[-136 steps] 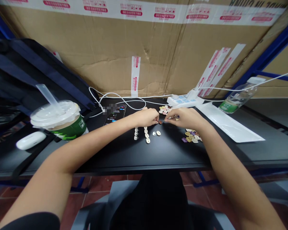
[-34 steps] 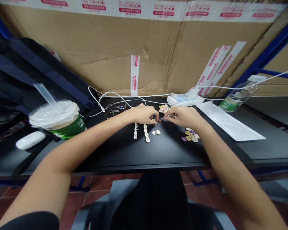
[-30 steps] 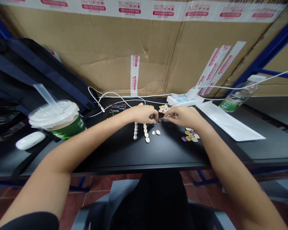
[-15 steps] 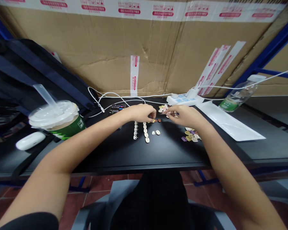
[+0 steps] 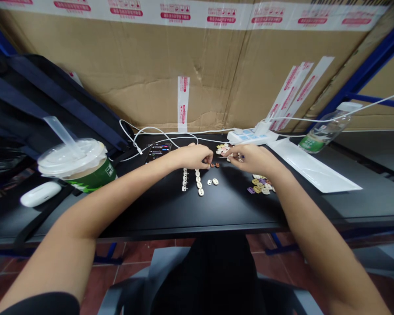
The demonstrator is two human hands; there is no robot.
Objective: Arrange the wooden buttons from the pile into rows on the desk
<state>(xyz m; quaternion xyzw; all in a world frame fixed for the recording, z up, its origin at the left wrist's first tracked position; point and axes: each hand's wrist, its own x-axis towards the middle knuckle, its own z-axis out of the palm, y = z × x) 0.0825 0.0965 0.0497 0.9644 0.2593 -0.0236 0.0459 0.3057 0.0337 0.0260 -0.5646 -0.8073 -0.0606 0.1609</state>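
My left hand (image 5: 201, 156) is closed over the far end of the button-like rows, its fingertips low to the table; whatever they pinch is hidden. Just right of its fingertips lie small brown button-like pieces (image 5: 214, 165). My right hand (image 5: 241, 155) is pinched around a thin pale stick (image 5: 223, 157) that points left. Behind it is a far pile of pale button-like pieces (image 5: 222, 149). Nearer me run two rows: cream ovals (image 5: 198, 184) and small white pieces (image 5: 184, 181) with thin pins. Another white piece (image 5: 209, 182) and oval (image 5: 215, 181) lie side by side.
A mixed pile of coloured button-like pieces (image 5: 262, 185) sits below my right wrist. Around stand a lidded cup (image 5: 92, 175), white case (image 5: 41, 194), phone (image 5: 158, 151), power strip (image 5: 249, 136), white tray (image 5: 315, 168) and bottle (image 5: 325, 129). Cardboard (image 5: 134, 65) walls the back.
My right hand has shifted very slightly, and more of the thin stick shows. My left hand stays nearly in place over the brown pieces. The whole view has moved a touch.
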